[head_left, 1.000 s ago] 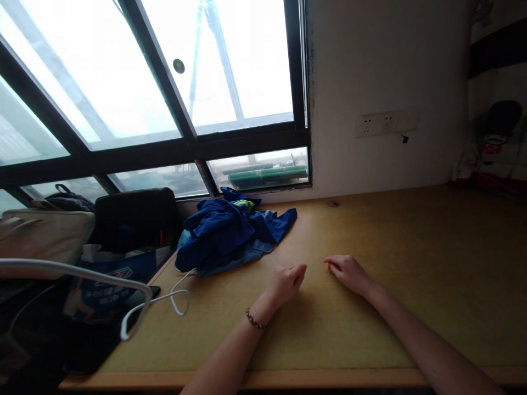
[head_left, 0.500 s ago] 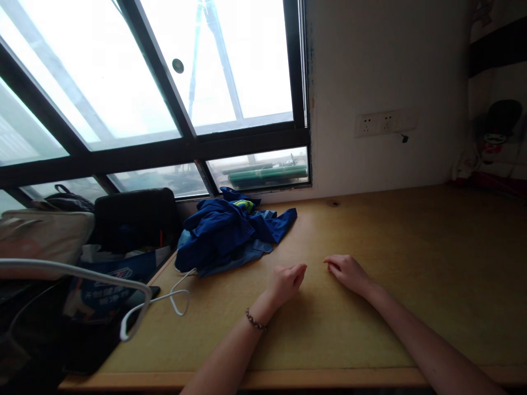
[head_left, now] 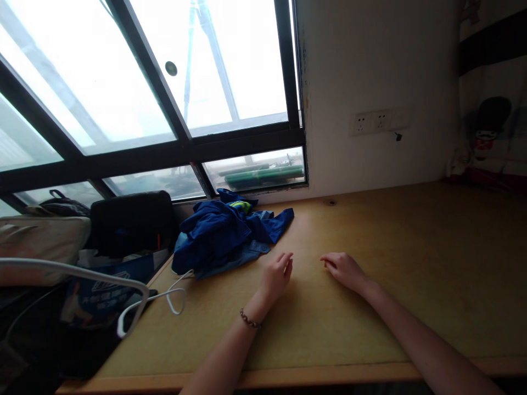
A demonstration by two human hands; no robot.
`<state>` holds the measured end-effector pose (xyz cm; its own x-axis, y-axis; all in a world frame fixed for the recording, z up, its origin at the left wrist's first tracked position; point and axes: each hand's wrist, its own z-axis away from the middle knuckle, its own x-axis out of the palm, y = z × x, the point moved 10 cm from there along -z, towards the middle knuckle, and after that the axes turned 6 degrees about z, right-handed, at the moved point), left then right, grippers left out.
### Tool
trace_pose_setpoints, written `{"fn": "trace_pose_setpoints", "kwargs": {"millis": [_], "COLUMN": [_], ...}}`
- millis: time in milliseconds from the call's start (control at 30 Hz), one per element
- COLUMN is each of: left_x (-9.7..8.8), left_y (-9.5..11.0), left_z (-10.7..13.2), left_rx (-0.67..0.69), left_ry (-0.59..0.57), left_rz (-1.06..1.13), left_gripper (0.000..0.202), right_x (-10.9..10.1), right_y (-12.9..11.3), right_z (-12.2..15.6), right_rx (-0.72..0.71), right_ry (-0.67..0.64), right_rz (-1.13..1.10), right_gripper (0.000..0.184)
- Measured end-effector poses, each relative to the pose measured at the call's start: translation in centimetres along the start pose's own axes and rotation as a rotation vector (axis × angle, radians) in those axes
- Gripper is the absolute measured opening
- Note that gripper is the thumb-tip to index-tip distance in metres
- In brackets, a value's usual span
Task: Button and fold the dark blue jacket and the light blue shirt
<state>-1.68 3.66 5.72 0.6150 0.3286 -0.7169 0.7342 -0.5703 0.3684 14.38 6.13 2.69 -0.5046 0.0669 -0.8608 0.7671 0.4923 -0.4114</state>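
My left hand (head_left: 276, 278), with a beaded bracelet (head_left: 250, 319) at its wrist, is held over the wooden desk (head_left: 313, 334). Its fingers are loosely bent, a small gap shows between thumb and forefinger, and nothing is in it. To the right, my right hand (head_left: 345, 270) is bent inward with its forefinger reaching left and its thumb a little apart below. I see nothing in that hand either. The two hands are apart and face each other. Nearest to my left hand is a crumpled heap of blue clothing (head_left: 218, 230); whether either hand touches the desktop I cannot tell.
A white cable (head_left: 175, 304) lies over the desk's left edge, near a thick pale curved bar (head_left: 82, 267). Bags, one a printed blue bag (head_left: 109, 285), crowd the left side. Behind are a window (head_left: 230, 71), wall sockets (head_left: 381, 120) and a patterned curtain (head_left: 489, 104).
My left hand has turned so that its fingers point more upward, and it has shifted slightly left. My right hand stays nearly as it was. The whole view has moved a little.
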Motion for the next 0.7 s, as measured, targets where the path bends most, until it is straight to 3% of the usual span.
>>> {"fn": "trace_pose_setpoints", "kwargs": {"millis": [100, 167, 300, 400, 500, 600, 700], "left_x": [-4.0, -7.3, -11.8, -14.0, -15.4, -16.2, -16.3], "left_y": [-1.6, -3.8, -9.4, -14.0, -17.8, -17.7, -13.7], "left_z": [-0.9, -1.1, -1.7, -1.7, -0.8, -1.5, -3.3], "left_rx": [-0.141, -0.304, -0.53, -0.672, -0.839, -0.784, -0.632], "left_ry": [0.163, 0.256, 0.279, 0.271, 0.238, 0.278, 0.481], "left_rz": [-0.271, -0.456, -0.651, -0.652, -0.56, -0.434, -0.082], "left_gripper": [0.042, 0.061, 0.091, 0.091, 0.069, 0.033, 0.008], "right_x": [-0.2, -0.5, -0.9, -0.9, -1.0, -1.1, -1.1], "right_y": [0.1, 0.1, 0.0, -0.1, -0.2, 0.0, 0.1], "right_z": [0.0, 0.0, 0.2, 0.3, 0.4, 0.5, 0.4], "right_rx": [0.01, 0.006, -0.003, -0.006, -0.012, -0.005, 0.002], "right_ry": [0.002, 0.008, 0.019, 0.02, 0.019, 0.025, 0.039], "right_rz": [0.022, 0.031, 0.04, 0.05, 0.053, 0.044, -0.001], "right_gripper": [0.027, 0.027, 0.027, 0.027, 0.027, 0.027, 0.026]}}
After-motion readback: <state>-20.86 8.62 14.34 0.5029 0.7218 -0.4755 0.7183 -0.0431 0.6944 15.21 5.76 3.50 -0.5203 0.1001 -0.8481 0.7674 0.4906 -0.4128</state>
